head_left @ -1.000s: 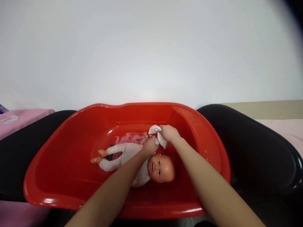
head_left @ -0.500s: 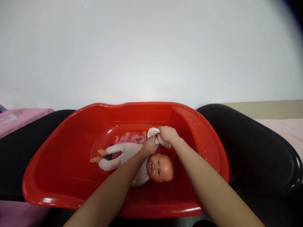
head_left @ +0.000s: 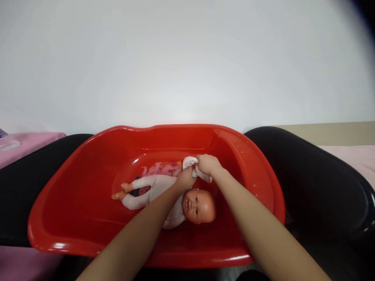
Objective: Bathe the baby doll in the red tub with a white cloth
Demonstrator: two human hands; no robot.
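A crumpled white cloth (head_left: 204, 176) is gripped between my two hands, above the right half of a red baby bathtub (head_left: 82, 164). My left hand (head_left: 186, 178) is closed on its lower left part, fingers pressed together. Just to the right and slightly higher, my right hand (head_left: 208, 164) pinches the same cloth. A baby doll (head_left: 202, 207) in white clothing lies on its back below them, head to the right and bare feet to the left. My left forearm hides part of its body. Behind the doll, pink toy limbs (head_left: 166, 168) show in the tub, their kind unclear.
Black surfaces (head_left: 316, 187) flank the tub on both sides. Pink cloth covers a table (head_left: 43, 142) at the far left, with a clear plastic item (head_left: 10, 146) on it. A white wall (head_left: 187, 62) rises behind the tub.
Both hands keep their hold on the cloth, almost unmoved. The whole view has shifted very slightly; the doll lies as before.
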